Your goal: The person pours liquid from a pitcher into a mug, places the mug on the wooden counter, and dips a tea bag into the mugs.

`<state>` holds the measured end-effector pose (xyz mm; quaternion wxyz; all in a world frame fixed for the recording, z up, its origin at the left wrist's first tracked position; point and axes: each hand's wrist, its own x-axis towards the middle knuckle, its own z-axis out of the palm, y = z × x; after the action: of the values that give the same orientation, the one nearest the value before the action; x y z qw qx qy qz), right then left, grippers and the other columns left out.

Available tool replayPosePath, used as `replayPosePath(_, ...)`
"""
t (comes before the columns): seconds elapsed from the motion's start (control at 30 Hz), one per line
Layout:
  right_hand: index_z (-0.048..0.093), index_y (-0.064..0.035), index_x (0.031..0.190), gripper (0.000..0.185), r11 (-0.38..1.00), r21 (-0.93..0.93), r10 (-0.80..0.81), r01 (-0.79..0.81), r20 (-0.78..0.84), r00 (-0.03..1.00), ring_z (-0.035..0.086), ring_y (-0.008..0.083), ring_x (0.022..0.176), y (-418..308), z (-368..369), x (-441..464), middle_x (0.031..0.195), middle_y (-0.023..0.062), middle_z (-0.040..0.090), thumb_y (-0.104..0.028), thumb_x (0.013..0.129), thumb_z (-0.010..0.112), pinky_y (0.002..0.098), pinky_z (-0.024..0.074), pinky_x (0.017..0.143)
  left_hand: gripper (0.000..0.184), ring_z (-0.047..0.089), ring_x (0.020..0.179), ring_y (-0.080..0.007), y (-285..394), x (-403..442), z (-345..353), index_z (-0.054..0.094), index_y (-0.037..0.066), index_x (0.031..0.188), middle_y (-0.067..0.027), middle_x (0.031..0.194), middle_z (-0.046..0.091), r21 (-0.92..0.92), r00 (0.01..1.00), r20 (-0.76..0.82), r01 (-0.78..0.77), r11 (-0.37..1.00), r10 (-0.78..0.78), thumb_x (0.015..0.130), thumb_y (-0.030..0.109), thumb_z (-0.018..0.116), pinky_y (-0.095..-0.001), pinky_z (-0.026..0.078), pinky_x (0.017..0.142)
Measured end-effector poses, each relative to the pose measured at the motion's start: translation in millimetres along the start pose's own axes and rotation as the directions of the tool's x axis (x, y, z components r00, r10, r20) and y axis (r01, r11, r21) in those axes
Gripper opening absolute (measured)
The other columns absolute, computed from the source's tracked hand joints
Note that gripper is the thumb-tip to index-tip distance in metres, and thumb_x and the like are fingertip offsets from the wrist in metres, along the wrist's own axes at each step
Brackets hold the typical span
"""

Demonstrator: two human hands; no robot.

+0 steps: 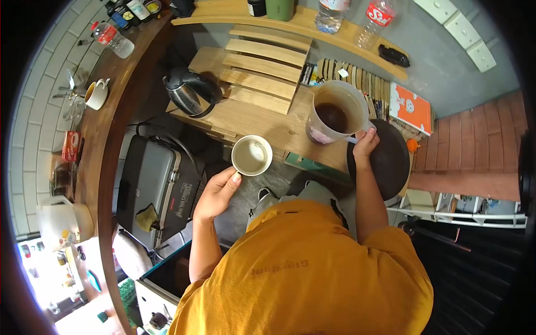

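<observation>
My left hand (216, 194) is closed around the handle of a white mug (239, 165), held over the floor in front of the wooden desk. The mug's inside looks pale, and I cannot tell whether it holds liquid. On the other side, my right hand (365, 143) grips the handle of a translucent plastic pitcher (319, 133). Dark brown liquid lies in the pitcher, which is above the desk's right part. The pitcher and the mug are apart. Just beyond my right wrist is a round black seat or disc (385, 170).
A black and steel kettle (187, 92) stands on the desk (268, 120) beside a slatted wooden rack (265, 70). Books (357, 78) line the back. A wooden counter (125, 106) at left carries a cup (97, 94) and bottles. Below it sits a grey case (151, 178).
</observation>
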<state>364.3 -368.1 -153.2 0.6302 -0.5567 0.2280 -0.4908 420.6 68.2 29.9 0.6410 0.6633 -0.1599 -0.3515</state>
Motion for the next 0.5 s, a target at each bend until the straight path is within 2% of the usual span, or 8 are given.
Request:
replayPosePath(0.03,0.043,-0.0072,0.059,0.041,0.994,0.069,0.083,-0.08,-0.046,0.995,0.037,0.0075,0.047,-9.4,9.3,0.5,0.055,-0.0027,0.041,-0.029,0.092,0.055,0.027,0.027,0.044,0.035,0.038,0.075,-0.0064,-2.4,-0.2,3.0,0.06,-0.002,0.106,0.0049,0.08,0.045,-0.074,0.999,-0.013,-0.04,0.996,0.039,0.1,0.03,0.048,-0.0227,0.035,0.069)
replayPosePath(0.07,0.043,-0.0072,0.059,0.041,0.994,0.08,0.079,-0.076,-0.026,0.997,0.037,0.0075,0.047,-17.9,15.8,4.5,0.055,-0.0027,0.041,-0.029,0.092,0.055,0.027,0.027,0.044,0.035,0.038,0.075,-0.0064,-2.9,-1.3,5.5,0.06,-0.002,0.106,0.0049,0.08,0.045,-0.074,0.998,-0.032,-0.055,0.996,0.053,0.1,0.03,0.048,-0.0227,0.035,0.069)
replayPosePath(0.13,0.046,-0.0068,0.059,0.038,0.992,-0.009,0.126,-0.126,-0.02,0.992,0.036,0.0062,0.046,-28.3,25.8,11.7,0.055,-0.0037,0.043,-0.022,0.09,0.059,0.0259,0.0256,0.044,0.035,0.037,0.073,-0.0081,-2.0,-4.2,11.3,0.057,0.0,0.093,0.0046,0.078,0.042,-0.163,0.994,0.032,-0.1,0.982,0.106,0.1,0.033,0.046,-0.024,0.034,0.068)
replayPosePath(0.17,0.048,-0.006,0.058,0.038,0.99,-0.119,0.074,-0.072,0.015,0.997,0.037,0.0057,0.047,-29.0,25.1,18.4,0.053,-0.0033,0.045,-0.022,0.09,0.06,0.0263,0.0258,0.044,0.036,0.035,0.073,-0.0094,-0.1,-5.1,16.1,0.051,0.003,0.084,0.0041,0.077,0.04,-0.162,0.99,0.039,-0.125,0.979,0.132,0.101,0.034,0.045,-0.0251,0.033,0.067)
replayPosePath(0.27,0.049,-0.0055,0.057,0.038,0.963,-0.27,0.034,-0.004,0.108,0.994,0.038,0.0058,0.047,-64.1,32.3,33.6,0.053,-0.0029,0.045,-0.021,0.09,0.06,0.0263,0.0263,0.044,0.034,0.034,0.073,-0.0093,3.7,-9.3,30.1,0.051,0.003,0.085,0.0036,0.078,0.039,-0.144,0.991,-0.015,-0.134,0.98,0.133,0.101,0.033,0.045,-0.025,0.032,0.068)
replayPosePath(0.3,0.044,-0.0101,0.058,0.043,0.962,-0.274,0.026,0.01,0.128,0.991,0.037,0.0077,0.045,-81.3,38.0,36.6,0.053,-0.003,0.04,-0.033,0.093,0.054,0.0248,0.0264,0.042,0.034,0.034,0.074,-0.0093,1.1,-10.1,32.0,0.052,0.003,0.085,0.0034,0.078,0.039,-0.138,0.991,-0.016,-0.131,0.982,0.13,0.101,0.032,0.044,-0.025,0.031,0.068)
replayPosePath(0.4,0.044,-0.0101,0.059,0.045,0.955,-0.294,0.046,0.034,0.263,0.964,0.037,0.0076,0.045,-116.0,20.9,61.8,0.053,-0.0031,0.04,-0.037,0.093,0.053,0.0243,0.0262,0.041,0.034,0.034,0.074,-0.0095,7.0,-9.3,44.7,0.051,0.003,0.085,0.0034,0.078,0.039,-0.119,0.99,-0.044,-0.138,0.983,0.134,0.101,0.032,0.044,-0.0248,0.031,0.068)
replayPosePath(0.5,0.043,-0.0072,0.059,0.056,0.958,-0.245,-0.035,0.149,0.416,0.909,0.035,0.0066,0.05,-180.2,24.0,77.4,0.055,-0.0046,0.039,-0.053,0.091,0.052,0.0258,0.0255,0.045,0.035,0.034,0.073,-0.0098,10.3,-2.7,59.6,0.05,0.004,0.082,0.0033,0.077,0.038,-0.147,0.984,-0.093,-0.161,0.976,0.149,0.101,0.033,0.044,-0.0249,0.031,0.067)
